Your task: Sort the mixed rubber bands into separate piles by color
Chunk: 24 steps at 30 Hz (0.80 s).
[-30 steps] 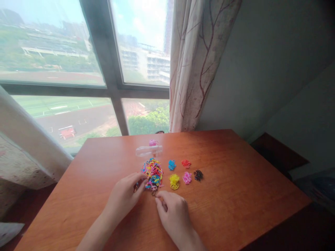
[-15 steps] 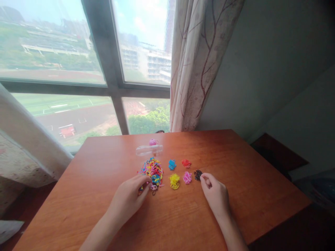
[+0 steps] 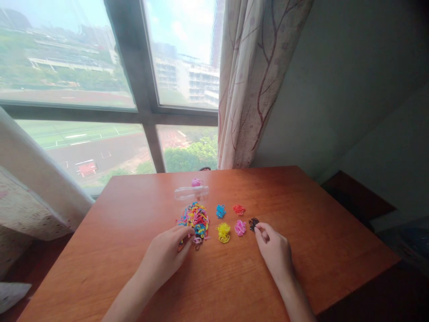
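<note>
A smooth, brown wooden counter (image 3: 318, 232) stands by a big window with a grey frame (image 3: 144, 114). Green trees and a sports field show outside. A pale curtain with brown branches on it (image 3: 248, 85) hangs beside a dull grey wall (image 3: 335, 89).

On the counter is a heap of small, thin bands in many colours (image 3: 196, 214). Behind it lie a clear plastic holder (image 3: 187, 193) and a round pink thing (image 3: 196, 182). To its right are five little piles of bands: blue (image 3: 220, 211), red (image 3: 239, 209), yellow (image 3: 223, 233), pink (image 3: 240, 228) and black (image 3: 254, 223).

The left hand (image 3: 170, 250) is at the near left edge of the heap, its fingers curled with a small gap. The right hand (image 3: 275, 250) is at the black pile, its thumb and finger tips close together by the near edge. I cannot tell if either hand has a band.

One second ago, the right hand was by the heap, next to a dark band. Now it is over at the black pile. The left hand has stayed by the heap.
</note>
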Tool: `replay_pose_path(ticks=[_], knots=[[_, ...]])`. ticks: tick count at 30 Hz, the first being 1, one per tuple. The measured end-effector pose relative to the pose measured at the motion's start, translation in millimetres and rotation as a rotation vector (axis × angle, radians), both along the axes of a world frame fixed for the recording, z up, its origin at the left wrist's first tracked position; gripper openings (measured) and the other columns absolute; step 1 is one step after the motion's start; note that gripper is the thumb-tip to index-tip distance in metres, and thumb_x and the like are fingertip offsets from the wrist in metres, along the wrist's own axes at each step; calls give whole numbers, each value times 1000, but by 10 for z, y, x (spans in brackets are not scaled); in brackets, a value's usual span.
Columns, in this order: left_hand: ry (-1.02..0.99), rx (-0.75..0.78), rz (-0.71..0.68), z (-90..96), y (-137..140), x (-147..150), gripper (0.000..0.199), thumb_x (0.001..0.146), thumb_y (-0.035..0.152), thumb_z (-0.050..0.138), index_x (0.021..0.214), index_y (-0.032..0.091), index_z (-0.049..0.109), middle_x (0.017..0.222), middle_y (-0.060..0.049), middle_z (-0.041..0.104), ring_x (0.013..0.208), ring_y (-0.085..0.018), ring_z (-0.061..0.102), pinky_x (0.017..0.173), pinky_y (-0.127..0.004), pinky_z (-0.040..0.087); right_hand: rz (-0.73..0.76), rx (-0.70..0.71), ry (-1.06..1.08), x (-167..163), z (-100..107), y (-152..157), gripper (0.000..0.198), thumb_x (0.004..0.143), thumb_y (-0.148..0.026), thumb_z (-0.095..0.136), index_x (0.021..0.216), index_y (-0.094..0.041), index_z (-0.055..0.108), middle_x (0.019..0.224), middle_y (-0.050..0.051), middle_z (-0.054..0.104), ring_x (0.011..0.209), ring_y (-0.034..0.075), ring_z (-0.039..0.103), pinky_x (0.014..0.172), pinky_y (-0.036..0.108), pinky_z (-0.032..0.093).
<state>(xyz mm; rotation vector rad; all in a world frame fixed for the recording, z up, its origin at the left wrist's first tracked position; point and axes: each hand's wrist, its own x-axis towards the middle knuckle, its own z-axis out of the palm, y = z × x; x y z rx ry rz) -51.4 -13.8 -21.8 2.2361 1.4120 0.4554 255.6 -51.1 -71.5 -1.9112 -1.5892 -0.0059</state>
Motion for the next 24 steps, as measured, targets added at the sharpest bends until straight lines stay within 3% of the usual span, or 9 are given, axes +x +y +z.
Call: replay_pose_path(ticks=[8,16,24], knots=[[32,3,5,15,-3,-4,25,91,26,43,91,26,68,89,-3,72,78,-19,66,68,-24,46,191,15,53,-470,151,-23,26,94,-31,47,85,-21,69,58,-1,59,52,13,55,56,23,34],[62,-20,-8,17,-8,8,22,90,22,45,89,25,66,88,-3,72,80,-19,67,70,-24,46,401,-78,84,-1067,202,-77,17,90,-16,52,88,-23,67,70,-2,66,63,14,60,61,24,31],[211,67,-31,-31,-54,146,19,93,22,45,97,25,64,99,-3,70,84,-20,68,65,-24,44,458,-149,73,-1226,129,-84,16,87,-13,56,90,-25,66,74,-3,68,66,14,62,61,25,29]])
